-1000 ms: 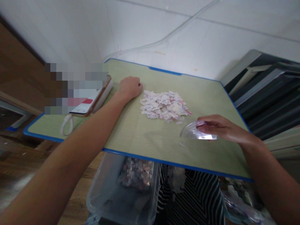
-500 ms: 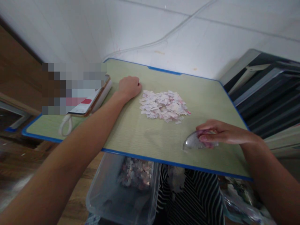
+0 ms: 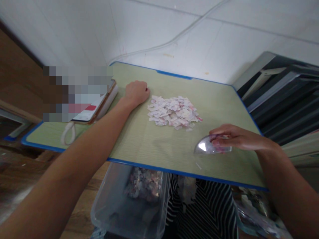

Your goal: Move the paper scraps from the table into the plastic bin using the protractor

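Observation:
My left hand (image 3: 137, 92) rests on the green tabletop (image 3: 139, 142) in a loose fist, just left of a heap of torn white and pinkish paper scraps (image 3: 174, 112). Nothing shows in its curled fingers. To the right of the heap, my right hand (image 3: 230, 136) pinches a clear plastic protractor (image 3: 204, 146) near the table's front edge. The protractor is tilted and a bright reflection lies on it. Pinkish colour shows through the plastic under my fingers. A thin white sliver (image 3: 198, 165) lies on the table just in front of the protractor.
A phone in a brown case (image 3: 93, 111) leans on a white support at the left, with a white loop strap (image 3: 68, 134). Below the table's front edge stands a clear plastic bin (image 3: 109, 205) holding more scraps. Dark folded frames (image 3: 281, 86) stand at the right.
The protractor has risen slightly and tilted, catching the light. The white sliver now lies apart from it, nearer the table's front edge. My left hand has stayed in place.

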{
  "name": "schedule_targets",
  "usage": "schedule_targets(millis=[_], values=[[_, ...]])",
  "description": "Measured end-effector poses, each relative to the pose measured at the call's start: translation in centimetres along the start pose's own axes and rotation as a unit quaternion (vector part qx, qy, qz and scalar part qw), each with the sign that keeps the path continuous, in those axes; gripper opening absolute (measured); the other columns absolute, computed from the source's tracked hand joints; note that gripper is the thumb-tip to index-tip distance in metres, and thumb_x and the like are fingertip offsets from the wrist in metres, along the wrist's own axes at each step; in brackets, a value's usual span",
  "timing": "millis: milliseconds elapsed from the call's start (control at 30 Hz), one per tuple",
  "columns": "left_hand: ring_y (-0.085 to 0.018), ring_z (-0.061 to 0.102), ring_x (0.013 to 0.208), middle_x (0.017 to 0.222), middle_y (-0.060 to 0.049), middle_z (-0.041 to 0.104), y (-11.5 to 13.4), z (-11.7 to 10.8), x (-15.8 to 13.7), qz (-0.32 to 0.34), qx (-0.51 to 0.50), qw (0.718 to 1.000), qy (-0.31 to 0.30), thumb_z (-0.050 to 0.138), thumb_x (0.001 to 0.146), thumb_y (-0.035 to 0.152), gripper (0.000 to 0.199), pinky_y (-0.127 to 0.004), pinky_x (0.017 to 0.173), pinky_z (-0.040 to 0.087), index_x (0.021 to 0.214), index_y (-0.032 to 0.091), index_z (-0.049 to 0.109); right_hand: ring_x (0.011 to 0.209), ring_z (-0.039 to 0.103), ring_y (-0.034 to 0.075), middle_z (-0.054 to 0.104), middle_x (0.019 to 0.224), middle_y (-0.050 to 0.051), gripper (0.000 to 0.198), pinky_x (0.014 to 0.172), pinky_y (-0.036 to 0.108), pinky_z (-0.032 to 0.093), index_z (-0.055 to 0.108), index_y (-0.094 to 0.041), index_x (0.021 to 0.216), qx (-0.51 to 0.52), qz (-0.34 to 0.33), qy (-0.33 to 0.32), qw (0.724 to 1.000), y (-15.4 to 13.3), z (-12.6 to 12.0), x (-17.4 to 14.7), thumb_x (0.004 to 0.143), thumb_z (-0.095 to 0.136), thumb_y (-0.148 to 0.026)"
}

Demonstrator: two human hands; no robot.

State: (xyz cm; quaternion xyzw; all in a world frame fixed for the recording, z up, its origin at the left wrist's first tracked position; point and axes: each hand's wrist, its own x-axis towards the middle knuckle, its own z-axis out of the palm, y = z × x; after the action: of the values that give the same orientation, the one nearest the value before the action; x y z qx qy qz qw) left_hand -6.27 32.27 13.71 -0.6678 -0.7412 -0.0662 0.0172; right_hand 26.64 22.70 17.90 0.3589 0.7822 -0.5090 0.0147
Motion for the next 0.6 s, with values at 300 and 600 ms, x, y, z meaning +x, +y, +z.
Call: schedule_targets(millis=[300, 600], values=[[-0.033, 0.062, 0.116, 0.121, -0.018, 0.069, -0.11, 0.11, 0.08, 0.005, 0.004, 1.0, 0.002, 0.032, 0.092, 0.033, 0.051, -0.043, 0.095, 0.048, 0.123, 0.015, 0.067, 0.056, 0.058, 0.012, 0.061, 0.058, 0.001, 0.044, 0.052, 0.023, 0.045, 0.061, -0.017, 0.064, -0.031, 0.03, -0.099, 0.994, -0.16, 0.25, -0.56, 0.09, 0.062, -0.052], [-0.033, 0.062, 0.115, 0.122, -0.018, 0.069, -0.14, 0.26, 0.17, 0.004, 0.003, 1.0, 0.007, 0.032, 0.091, 0.032, 0.052, -0.043, 0.094, 0.048, 0.124, 0.015, 0.067, 0.05, 0.056, 0.01, 0.058, 0.053, 0.0, 0.053, 0.048, 0.02, 0.044, 0.06, -0.017, 0.058, -0.036, -0.015, -0.078, 0.996, -0.24, 0.32, -0.88, 0.087, 0.063, -0.062]])
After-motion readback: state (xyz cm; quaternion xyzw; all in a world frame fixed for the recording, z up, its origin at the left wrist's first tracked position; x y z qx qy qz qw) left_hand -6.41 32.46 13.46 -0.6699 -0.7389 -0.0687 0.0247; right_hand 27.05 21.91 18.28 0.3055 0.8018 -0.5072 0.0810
